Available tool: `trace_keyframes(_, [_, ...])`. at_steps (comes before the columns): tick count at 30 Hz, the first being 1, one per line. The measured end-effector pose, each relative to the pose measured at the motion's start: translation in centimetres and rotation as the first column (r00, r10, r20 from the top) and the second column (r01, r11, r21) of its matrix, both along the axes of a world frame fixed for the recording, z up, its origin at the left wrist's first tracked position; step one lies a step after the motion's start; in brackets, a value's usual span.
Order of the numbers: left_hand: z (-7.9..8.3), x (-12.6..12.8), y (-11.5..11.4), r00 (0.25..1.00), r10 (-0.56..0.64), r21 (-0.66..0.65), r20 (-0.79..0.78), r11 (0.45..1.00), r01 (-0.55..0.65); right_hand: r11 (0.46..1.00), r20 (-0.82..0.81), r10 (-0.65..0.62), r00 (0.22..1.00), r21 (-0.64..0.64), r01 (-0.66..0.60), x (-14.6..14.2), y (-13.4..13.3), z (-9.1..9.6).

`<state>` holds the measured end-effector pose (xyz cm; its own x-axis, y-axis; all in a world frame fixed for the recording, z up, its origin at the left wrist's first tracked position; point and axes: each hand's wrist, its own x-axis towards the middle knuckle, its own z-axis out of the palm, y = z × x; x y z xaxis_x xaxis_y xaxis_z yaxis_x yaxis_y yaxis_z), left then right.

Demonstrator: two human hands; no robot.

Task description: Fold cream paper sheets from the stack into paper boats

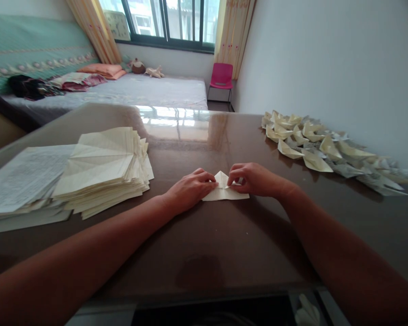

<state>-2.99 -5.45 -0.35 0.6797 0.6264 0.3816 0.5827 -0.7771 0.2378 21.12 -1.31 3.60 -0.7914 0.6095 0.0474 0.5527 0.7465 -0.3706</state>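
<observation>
A small cream sheet of folded paper [224, 194] lies on the brown glossy table in front of me. Its top comes to a point, and its lower edge is a straight strip. My left hand [193, 188] rests at its left side, fingers bent and pressed together on the paper. On the other side, my right hand [250, 179] pinches the sloping right edge between thumb and fingers. Both hands partly cover the paper, so its side corners are partly hidden.
To the left stands a thick stack of creased cream paper [102, 158], beside printed sheets [27, 176]. Many folded paper boats [313, 136] crowd the right side along the wall. Beyond the table [177, 253] are a bed [156, 93] and a pink chair [221, 76].
</observation>
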Motion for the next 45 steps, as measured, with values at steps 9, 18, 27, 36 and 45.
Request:
trace_keyframes(9, [0.6, 0.4, 0.0, 0.979, -0.033, 0.085, -0.203, 0.995, 0.051, 0.993, 0.019, -0.001, 1.0, 0.116, -0.002, -0.3, -0.1, 0.0])
trace_keyframes(18, [0.3, 0.6, 0.1, 0.976, -0.017, 0.112, -0.217, 0.993, 0.042, 0.994, -0.106, 0.112, 0.988, 0.005, -0.113, -0.3, 0.2, -0.4])
trace_keyframes(27, [0.1, 0.9, 0.2, 0.991, 0.03, 0.084, -0.132, 0.996, -0.019, 0.998, -0.109, 0.056, 0.992, 0.004, -0.056, 0.0, 0.7, -0.8])
trace_keyframes(36, [-0.3, 1.1, 0.4, 0.996, 0.066, 0.088, -0.061, 0.994, -0.06, 0.999, -0.124, 0.042, 0.991, -0.009, -0.044, -0.2, 0.6, -0.8])
trace_keyframes(45, [0.4, 1.5, -0.2, 0.982, 0.078, 0.086, -0.173, 0.994, -0.063, 0.998, -0.118, 0.054, 0.992, -0.039, -0.059, -0.3, 0.5, -0.5])
